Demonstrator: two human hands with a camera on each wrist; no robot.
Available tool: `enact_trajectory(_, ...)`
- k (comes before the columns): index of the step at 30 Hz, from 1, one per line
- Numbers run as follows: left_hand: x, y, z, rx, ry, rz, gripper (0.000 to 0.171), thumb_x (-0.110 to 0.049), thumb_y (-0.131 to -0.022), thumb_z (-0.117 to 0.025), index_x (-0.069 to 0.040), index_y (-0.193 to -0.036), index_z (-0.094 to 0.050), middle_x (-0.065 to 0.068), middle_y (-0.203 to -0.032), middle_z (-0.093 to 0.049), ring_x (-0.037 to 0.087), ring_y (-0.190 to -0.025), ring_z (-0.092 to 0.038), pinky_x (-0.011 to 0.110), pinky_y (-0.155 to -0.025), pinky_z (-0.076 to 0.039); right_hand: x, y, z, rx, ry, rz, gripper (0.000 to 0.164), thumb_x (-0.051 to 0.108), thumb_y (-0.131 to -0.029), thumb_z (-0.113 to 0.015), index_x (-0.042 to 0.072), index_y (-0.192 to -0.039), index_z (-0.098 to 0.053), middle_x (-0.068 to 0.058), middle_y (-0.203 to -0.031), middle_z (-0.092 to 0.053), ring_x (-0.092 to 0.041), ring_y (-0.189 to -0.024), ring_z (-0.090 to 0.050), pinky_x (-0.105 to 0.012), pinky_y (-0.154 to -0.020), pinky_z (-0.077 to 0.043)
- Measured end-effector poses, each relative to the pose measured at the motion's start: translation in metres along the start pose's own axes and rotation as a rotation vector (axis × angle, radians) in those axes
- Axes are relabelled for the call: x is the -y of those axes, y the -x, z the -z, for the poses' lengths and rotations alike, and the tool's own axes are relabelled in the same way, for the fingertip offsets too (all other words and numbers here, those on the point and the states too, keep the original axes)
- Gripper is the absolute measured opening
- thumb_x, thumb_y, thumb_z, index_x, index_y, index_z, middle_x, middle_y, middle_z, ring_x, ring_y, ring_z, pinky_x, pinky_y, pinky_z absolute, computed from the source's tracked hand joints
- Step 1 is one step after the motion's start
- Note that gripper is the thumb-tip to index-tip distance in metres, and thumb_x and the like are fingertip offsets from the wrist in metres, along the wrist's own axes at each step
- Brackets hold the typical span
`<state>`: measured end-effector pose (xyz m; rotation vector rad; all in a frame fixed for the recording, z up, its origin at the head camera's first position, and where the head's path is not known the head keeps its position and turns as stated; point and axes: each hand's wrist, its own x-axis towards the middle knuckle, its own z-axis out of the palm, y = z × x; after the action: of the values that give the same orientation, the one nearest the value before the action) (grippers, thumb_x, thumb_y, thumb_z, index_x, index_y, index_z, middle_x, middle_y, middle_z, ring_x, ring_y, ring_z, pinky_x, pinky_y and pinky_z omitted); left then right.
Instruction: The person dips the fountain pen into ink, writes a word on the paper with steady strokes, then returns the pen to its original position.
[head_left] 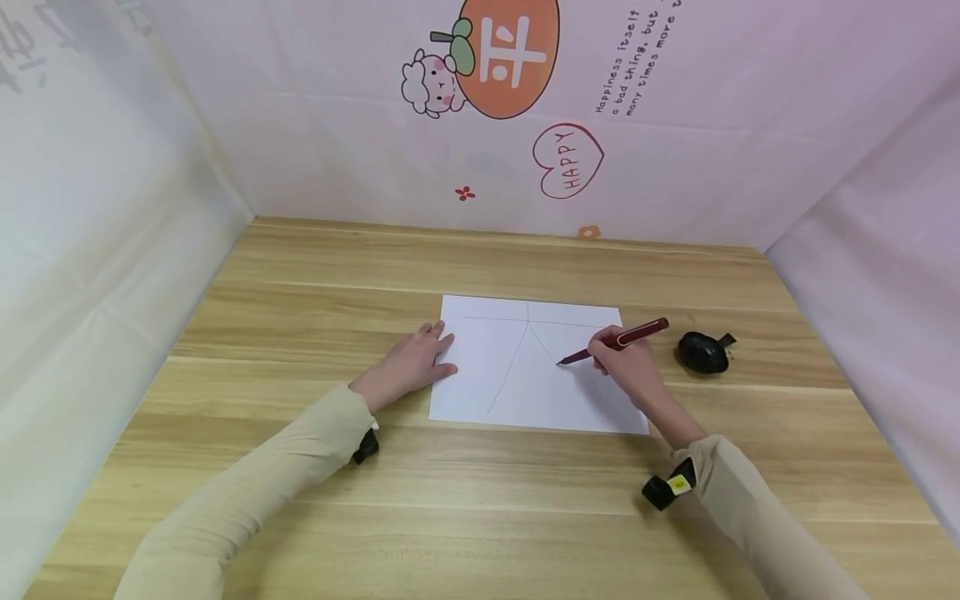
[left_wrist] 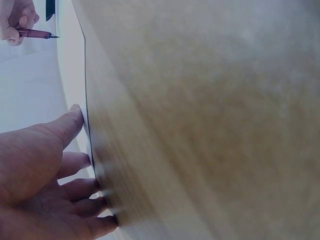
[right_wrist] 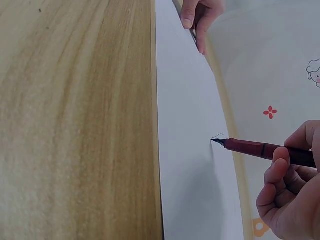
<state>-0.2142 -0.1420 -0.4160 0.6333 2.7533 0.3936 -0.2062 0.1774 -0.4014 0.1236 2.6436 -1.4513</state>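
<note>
A white sheet of paper (head_left: 480,358) lies on the wooden table, with thin lines on it: a near-horizontal one across the top, a short upright one, and two slanting down from where they meet. My right hand (head_left: 626,360) pinches a dark red fountain pen (right_wrist: 250,148), its nib touching the sheet at the lower end of the right slanting line. At the paper's left edge, my left hand (head_left: 408,362) rests with fingers spread, the fingertips on the sheet and the table beside it. In the left wrist view the thumb (left_wrist: 70,125) lies along the paper's edge.
A small black object (head_left: 702,352) with a tab sits on the table (head_left: 480,508) to the right of the paper. Behind the table hangs a white printed cloth (head_left: 337,142), and pale cloth walls stand on both sides.
</note>
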Motion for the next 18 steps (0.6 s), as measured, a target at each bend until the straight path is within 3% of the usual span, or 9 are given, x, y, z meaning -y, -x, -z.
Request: enact_trajectory(18, 0.0002, -0.0023, -0.0015, -0.006, -0.015, 0.016, 0.059, -0.035, -0.094, -0.054, -0.002, -0.141, -0.039, 0.025, -0.151, -0.025, 0.041, -0.140, -0.026, 0.051, -0.111, -0.030, -0.0005, 0.0041, 0.0065, 0.018, 0.053, -0.024, 0.023, 0.020, -0.090, -0.053, 0.000, -0.100, -0.059, 0.003, -0.065, -0.055, -0.012, -0.063, -0.052, -0.023, -0.056, -0.042)
